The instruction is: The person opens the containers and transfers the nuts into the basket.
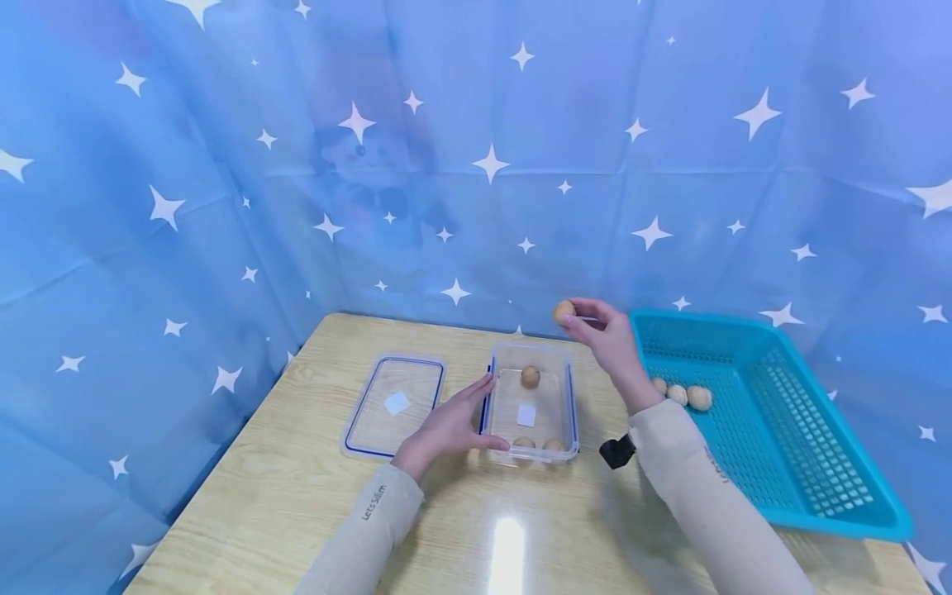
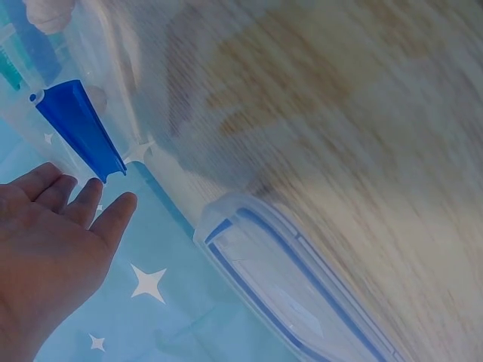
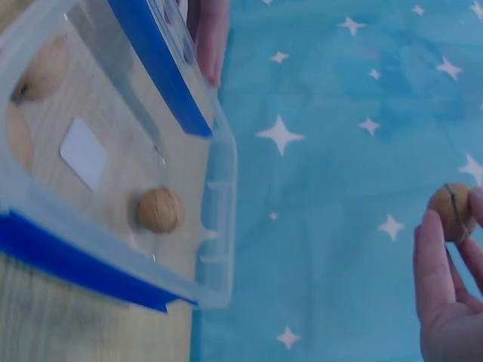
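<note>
In the head view my right hand point(image 1: 606, 335) pinches a walnut point(image 1: 564, 311) between thumb and fingers, raised above the far right corner of a clear plastic box point(image 1: 573, 413). The right wrist view shows the same walnut point(image 3: 451, 211) at the fingertips, apart from the box. Inside the box lie a walnut point(image 1: 530, 377) toward the back, two more near the front wall, and a white square point(image 1: 525, 415). My left hand point(image 1: 454, 421) rests at the box's left side, fingers extended. In the left wrist view its fingers are straight near a blue side latch point(image 2: 83, 128).
A clear lid point(image 1: 397, 403) with a blue seal lies flat left of the box, a white square on it. On the right stands a turquoise basket point(image 1: 744, 446) with several walnuts point(image 1: 699, 397) at its left side. A blue starry curtain point(image 1: 476, 165) hangs behind the wooden table point(image 1: 297, 471).
</note>
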A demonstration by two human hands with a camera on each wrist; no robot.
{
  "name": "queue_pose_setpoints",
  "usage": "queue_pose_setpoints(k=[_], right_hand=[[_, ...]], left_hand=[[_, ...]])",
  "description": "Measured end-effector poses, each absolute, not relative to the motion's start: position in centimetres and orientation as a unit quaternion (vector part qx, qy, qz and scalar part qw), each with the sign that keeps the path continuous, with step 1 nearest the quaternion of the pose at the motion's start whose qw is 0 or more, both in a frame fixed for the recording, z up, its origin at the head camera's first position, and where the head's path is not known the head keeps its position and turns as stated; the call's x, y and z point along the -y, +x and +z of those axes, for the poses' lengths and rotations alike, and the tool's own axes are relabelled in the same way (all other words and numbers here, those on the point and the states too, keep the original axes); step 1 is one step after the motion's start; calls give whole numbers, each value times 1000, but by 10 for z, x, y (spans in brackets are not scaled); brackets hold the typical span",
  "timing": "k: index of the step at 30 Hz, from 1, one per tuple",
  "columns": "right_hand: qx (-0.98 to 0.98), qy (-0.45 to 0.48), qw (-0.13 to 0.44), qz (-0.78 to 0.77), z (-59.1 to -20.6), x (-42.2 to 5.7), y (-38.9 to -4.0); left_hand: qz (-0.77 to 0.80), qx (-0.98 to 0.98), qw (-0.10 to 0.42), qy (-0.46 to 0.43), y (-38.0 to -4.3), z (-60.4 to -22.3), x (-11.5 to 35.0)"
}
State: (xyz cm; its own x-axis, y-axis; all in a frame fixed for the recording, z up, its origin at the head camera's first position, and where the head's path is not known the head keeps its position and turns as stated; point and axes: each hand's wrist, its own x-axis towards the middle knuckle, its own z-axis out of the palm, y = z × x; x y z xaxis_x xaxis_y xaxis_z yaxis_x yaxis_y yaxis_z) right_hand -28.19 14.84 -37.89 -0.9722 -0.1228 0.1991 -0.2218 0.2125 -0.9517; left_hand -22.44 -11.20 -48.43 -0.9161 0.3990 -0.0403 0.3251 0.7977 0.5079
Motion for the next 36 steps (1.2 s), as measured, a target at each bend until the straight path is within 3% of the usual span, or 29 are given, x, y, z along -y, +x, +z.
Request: queue_pose_setpoints(k=[17, 36], right_hand=[[805, 66, 84, 583, -362, -206, -286], [783, 41, 101, 612, -378, -269, -287]], left_hand=[[254, -946, 72, 190, -225, -482, 113], [244, -949, 67, 189, -223, -484, 110]])
